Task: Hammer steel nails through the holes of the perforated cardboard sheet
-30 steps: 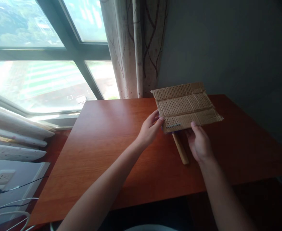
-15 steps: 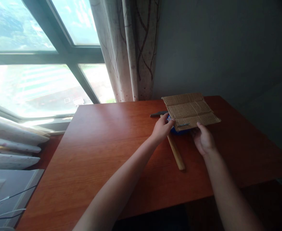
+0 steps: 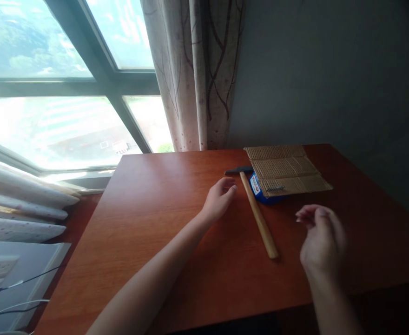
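A sheet of cardboard (image 3: 283,168) covered in small holes rests on top of a blue container (image 3: 276,200), which has a white label on its left side. Several small metal pieces, like screws or nails, form a row (image 3: 276,188) at the sheet's near left corner. Left of the container lies a hammer (image 3: 259,217), its wooden handle pointing toward me. My left hand (image 3: 220,199) hovers just left of that handle, holding nothing, thumb and fingers apart. In front of the cardboard, my right hand (image 3: 320,239) is raised, slightly blurred, with loosely curled fingers and nothing visible in it.
The reddish-brown wooden table (image 3: 148,218) stretches under everything. Behind it are a window (image 3: 75,125), a patterned curtain (image 3: 197,93) and a dark wall (image 3: 316,79). A wall socket (image 3: 2,267) with cables is at lower left.
Both hands have let go of the cardboard, which now rests on the blue container. My left hand drew back left, my right hand toward me. The view shifted slightly.
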Action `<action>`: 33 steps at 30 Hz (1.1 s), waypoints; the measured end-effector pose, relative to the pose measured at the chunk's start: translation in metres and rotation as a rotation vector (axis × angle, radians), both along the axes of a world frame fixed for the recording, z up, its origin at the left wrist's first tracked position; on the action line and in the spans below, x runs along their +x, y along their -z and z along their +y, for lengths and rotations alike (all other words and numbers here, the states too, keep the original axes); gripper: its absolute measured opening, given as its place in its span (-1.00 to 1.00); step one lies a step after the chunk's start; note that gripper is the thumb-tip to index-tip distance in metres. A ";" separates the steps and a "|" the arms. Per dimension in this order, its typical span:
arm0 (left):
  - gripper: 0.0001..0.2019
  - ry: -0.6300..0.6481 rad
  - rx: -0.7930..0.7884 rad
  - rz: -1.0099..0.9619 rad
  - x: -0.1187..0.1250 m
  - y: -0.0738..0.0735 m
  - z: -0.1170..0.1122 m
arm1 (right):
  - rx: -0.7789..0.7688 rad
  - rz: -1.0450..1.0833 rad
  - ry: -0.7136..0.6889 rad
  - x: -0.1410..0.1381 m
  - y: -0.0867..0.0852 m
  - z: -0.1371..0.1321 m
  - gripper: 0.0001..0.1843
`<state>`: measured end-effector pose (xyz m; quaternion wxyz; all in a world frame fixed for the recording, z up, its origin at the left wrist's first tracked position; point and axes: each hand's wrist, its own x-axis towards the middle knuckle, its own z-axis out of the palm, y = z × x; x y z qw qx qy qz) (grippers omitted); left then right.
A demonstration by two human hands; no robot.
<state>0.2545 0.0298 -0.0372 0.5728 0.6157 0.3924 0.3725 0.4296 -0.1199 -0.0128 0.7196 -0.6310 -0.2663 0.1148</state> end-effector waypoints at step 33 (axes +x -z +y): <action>-0.93 0.026 0.365 0.483 -0.091 -0.004 -0.016 | -0.213 -0.589 -0.792 -0.135 0.025 0.108 -0.77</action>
